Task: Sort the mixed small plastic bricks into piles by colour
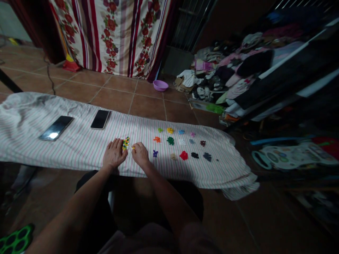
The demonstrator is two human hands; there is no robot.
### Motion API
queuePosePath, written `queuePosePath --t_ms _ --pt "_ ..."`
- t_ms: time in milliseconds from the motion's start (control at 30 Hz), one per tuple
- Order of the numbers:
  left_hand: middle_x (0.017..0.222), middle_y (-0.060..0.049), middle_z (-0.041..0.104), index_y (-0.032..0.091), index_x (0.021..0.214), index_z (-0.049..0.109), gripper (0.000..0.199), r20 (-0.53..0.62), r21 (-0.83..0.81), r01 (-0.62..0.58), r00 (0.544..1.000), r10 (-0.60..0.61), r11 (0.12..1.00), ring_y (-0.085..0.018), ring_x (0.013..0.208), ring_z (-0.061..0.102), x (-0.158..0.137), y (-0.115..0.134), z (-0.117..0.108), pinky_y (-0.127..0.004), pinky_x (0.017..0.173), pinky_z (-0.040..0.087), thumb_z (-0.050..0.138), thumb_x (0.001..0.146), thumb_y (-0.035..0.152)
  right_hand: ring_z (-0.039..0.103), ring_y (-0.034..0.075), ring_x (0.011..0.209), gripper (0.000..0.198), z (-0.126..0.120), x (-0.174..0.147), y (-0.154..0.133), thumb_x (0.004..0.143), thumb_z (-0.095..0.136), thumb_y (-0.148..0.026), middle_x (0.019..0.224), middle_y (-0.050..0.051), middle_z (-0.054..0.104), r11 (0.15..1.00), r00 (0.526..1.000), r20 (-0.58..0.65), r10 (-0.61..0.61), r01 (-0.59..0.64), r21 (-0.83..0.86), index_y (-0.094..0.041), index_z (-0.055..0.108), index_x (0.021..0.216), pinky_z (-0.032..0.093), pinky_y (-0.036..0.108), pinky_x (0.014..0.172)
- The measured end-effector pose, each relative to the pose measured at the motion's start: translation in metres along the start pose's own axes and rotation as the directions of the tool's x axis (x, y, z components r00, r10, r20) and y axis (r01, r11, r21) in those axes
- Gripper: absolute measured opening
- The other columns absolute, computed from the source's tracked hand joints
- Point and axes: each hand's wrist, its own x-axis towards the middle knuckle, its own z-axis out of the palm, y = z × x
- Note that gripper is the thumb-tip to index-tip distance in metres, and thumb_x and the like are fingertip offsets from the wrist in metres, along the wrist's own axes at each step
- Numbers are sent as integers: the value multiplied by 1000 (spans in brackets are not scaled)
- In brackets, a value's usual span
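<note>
Two hands over a small mosaic of coloured pieces, with sorted piles and household goods around

The mosaic [125, 143], chiefly yellow and green, lies on a striped cloth [79, 148] between the two hands. The left hand [114, 154] rests palm down at its left edge, fingers extended and close together, the thumb near its lower end; the hand partly screens that edge from view. The right hand [141, 154] is curled just to the right, its fingertips narrowed on a small yellow piece [133, 148].

To the right, loose piles stand in three rough rows. The purple pile [155, 153] is nearest the right hand, with the orange pile [157, 139] above it; the dark green pile [170, 140], red pile [183, 155], black pile [195, 155] and brown pile [202, 143] lie farther out. On the left, well apart from the hands, two phones occupy the cloth: a near-central phone [100, 119] and an outer phone [56, 128] with a bright reflection on its screen.

Beyond the cloth, a purple basin [160, 85] sits on the tiled floor [119, 88] before a floral curtain [111, 35]. Heaped clothes [227, 67] crowd the upper right. A green object with round holes [17, 240] shows at lower left.
</note>
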Motion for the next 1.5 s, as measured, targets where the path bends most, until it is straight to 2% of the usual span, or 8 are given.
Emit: queuePosePath --t_ms 133,300,533,733,900,1200,1500 --pt "135 -20 54 8 129 48 54 -24 2 -13 1000 13 1000 -31 132 44 -1 -1 1 -46 111 31 39 87 40 59 17 93 22 -3 -8 3 82 50 -12 102 5 62 997 1000 -7 25 -25 69 -21 65 94 47 28 86" --pt "133 -20 55 8 129 48 53 -38 6 -31 999 32 999 -31 131 45 -1 -2 1 -46 109 33 39 86 39 60 15 90 22 -9 -19 8 83 50 -14 97 3 63 989 999 -12 -47 48 137 -22 64 98 47 25 83" --pt "132 -21 56 6 128 47 52 -31 18 -60 998 61 998 -31 129 47 -1 -4 1 -48 108 34 38 87 38 60 14 80 20 -18 -31 21 86 51 -19 88 1 63 968 997 -49 -58 69 240 -23 65 100 48 24 76" --pt "133 -21 55 5 128 48 54 -9 36 -57 998 58 998 -31 129 47 -1 -4 2 -47 108 34 39 87 40 59 15 76 20 -39 -25 64 84 52 -20 90 4 62 959 971 -237 23 45 280 -21 68 96 49 26 72" --pt "133 -21 55 6 129 47 53 -16 39 -47 999 48 998 -31 130 46 -1 -5 4 -48 108 34 38 88 38 60 15 78 23 -61 -21 102 82 49 -22 91 5 64 957 929 -359 92 17 290 -21 68 95 50 28 76" --pt "132 -21 56 5 129 47 54 -23 58 -75 997 76 996 -32 130 46 -2 -5 4 -48 108 35 38 88 39 59 15 71 24 -90 -4 150 75 49 -21 87 5 64 955 872 -440 216 -95 281 -18 68 90 50 28 71" --pt "132 -21 56 6 128 47 52 -46 70 -90 995 93 993 -33 130 46 -1 -5 6 -48 106 37 38 88 37 60 19 79 28 -108 20 193 73 45 -20 85 7 66 951 829 -468 307 -248 184 -16 68 90 48 31 78"
